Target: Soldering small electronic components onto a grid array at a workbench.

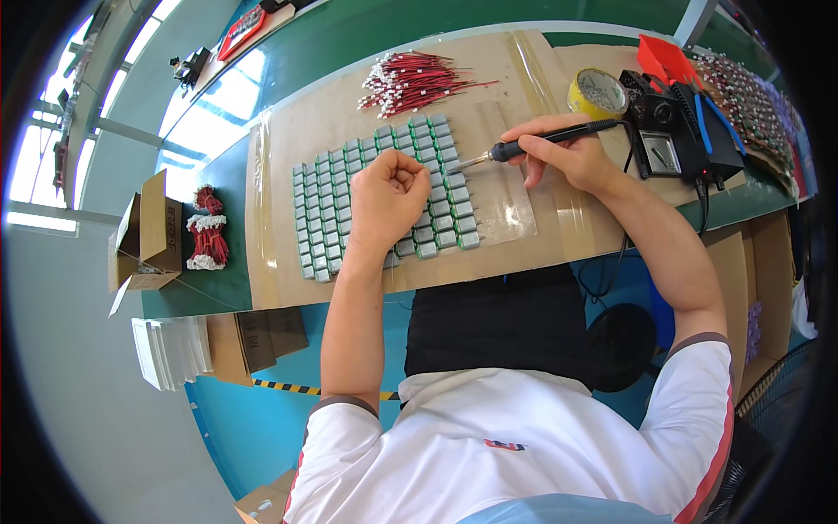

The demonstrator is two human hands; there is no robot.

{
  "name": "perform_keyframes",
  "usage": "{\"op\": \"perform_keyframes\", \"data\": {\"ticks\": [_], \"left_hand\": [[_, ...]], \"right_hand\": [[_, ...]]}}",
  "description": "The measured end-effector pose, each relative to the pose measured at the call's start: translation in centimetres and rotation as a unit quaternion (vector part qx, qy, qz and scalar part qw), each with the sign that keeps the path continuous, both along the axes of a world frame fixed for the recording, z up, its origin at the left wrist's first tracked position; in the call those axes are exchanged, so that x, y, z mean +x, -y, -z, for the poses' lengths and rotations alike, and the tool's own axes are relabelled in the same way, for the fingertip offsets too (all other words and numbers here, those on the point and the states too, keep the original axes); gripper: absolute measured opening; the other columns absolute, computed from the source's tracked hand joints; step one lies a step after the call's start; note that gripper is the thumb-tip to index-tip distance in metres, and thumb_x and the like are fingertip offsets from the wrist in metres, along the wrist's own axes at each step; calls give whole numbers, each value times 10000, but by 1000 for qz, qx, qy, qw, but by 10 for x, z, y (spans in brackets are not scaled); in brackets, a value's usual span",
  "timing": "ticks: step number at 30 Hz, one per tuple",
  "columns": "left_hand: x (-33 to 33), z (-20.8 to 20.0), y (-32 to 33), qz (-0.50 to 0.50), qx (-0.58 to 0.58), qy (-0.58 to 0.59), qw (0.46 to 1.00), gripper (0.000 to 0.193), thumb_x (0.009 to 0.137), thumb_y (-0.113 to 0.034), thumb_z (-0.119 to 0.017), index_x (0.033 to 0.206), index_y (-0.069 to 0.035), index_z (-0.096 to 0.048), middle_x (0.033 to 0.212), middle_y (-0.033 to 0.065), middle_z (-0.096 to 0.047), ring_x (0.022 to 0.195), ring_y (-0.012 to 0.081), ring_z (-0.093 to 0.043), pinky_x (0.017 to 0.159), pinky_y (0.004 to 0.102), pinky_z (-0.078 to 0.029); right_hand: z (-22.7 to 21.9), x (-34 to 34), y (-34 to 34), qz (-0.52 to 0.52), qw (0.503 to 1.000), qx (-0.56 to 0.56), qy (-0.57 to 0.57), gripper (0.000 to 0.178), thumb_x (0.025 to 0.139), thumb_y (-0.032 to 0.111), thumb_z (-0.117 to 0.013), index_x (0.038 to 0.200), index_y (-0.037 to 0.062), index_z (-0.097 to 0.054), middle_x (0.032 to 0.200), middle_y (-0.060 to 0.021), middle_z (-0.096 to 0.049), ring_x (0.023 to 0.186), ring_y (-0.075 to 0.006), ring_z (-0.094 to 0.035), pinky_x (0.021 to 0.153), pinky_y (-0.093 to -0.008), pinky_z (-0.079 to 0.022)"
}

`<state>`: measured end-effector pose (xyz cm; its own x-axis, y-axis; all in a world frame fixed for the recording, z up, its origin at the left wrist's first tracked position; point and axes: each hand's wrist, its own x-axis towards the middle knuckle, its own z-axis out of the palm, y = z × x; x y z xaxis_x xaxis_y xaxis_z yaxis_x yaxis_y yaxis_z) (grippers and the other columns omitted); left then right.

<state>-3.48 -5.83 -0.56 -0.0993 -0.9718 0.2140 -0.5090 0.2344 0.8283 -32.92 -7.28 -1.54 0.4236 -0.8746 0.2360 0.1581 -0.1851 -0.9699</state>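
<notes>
An open brown carton [144,236] stands at the left end of the green surface [218,288]. Flat brown cartons [257,336] and a stack of white sheets [170,349] lie below its edge. The black station [668,140] at right bears a pale dial [661,153].

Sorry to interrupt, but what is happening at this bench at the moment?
A person sits at a cardboard-covered bench. Their right hand holds a soldering iron like a pen, its tip at the right edge of a grid of small green and silver cells. Their left hand is a closed fist resting on that grid. A bundle of red wires lies behind the grid, and the soldering station stands at the right.
</notes>
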Motion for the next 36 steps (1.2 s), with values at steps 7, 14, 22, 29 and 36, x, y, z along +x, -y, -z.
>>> {"op": "perform_keyframes", "data": {"ticks": [7,14,22,29,36], "left_hand": [[-1,-4,-2,28,14,7,999,65,800,-42,-725,803,11,-687,631,10,-638,566,35,-525,545,222,-439],[-1,-3,-1,31,1,26,999,66,784,-47,-728,780,11,-696,632,26,-654,563,53,-550,554,235,-458],[-1,-1,-1,29,4,32,999,76,781,-60,-733,776,11,-706,630,40,-668,554,64,-572,557,243,-471],[-1,-1,-1,28,7,32,999,83,783,-70,-742,790,10,-719,634,38,-674,552,61,-571,554,241,-467],[-2,-2,-1,29,12,36,999,88,789,-75,-749,795,10,-724,644,42,-686,558,63,-588,564,241,-479]], "right_hand": [[0,0,0,-7,1000,0,3,229,999,87,-657,1172,-48,-723,951,-139,-754,689,-148,-717,632,-256,-600],[-2,1,-2,-3,1000,-3,-13,222,993,84,-664,1161,-43,-731,940,-133,-758,684,-140,-719,650,-255,-603],[-2,0,-1,-7,1000,0,-20,219,988,85,-667,1154,-41,-736,936,-133,-760,684,-136,-720,661,-253,-606],[-2,1,-2,-7,1000,-1,-15,221,991,85,-666,1160,-39,-734,939,-139,-758,698,-145,-724,615,-250,-598],[-2,1,-2,-6,1000,-3,-20,227,992,91,-660,1161,-41,-733,923,-134,-757,674,-136,-717,646,-247,-599]]}}
